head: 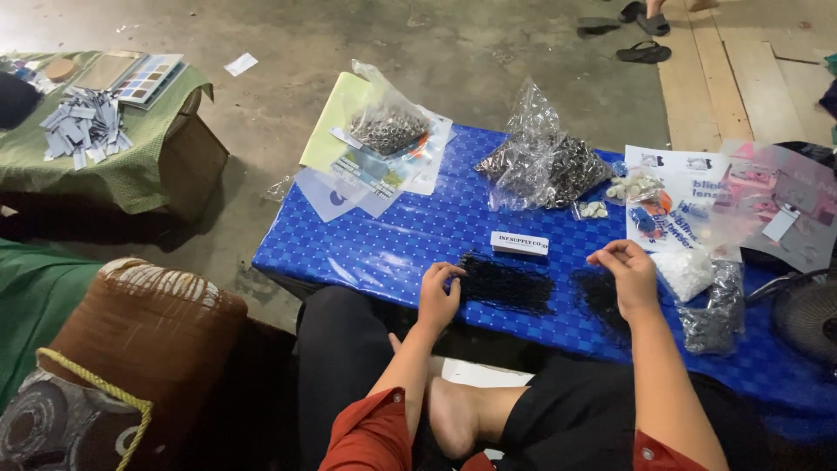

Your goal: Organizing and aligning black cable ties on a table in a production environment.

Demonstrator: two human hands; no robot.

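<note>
**Head cam: both hands on black thread bundles**

Left hand (438, 295) w/ fingers curled, pinching the edge of a black thread bundle (506, 285) lying on the blue checkered table (392, 244). Right hand (628, 275) w/ fingertips pinched narrow above a 2nd dark bundle (602, 296); can't tell if it's holding a strand. Small white label card (520, 243) sits just behind the bundles.

The surface (418, 235) wears a glossy blue checked plastic sheet. The black thread bundle (506, 283) looks matt and wiry. Crinkly clear plastic bags (540, 157) hold shiny metal bits, the floor (288, 35) is rough concrete, and wood planks (741, 78) sit beyond.
</note>
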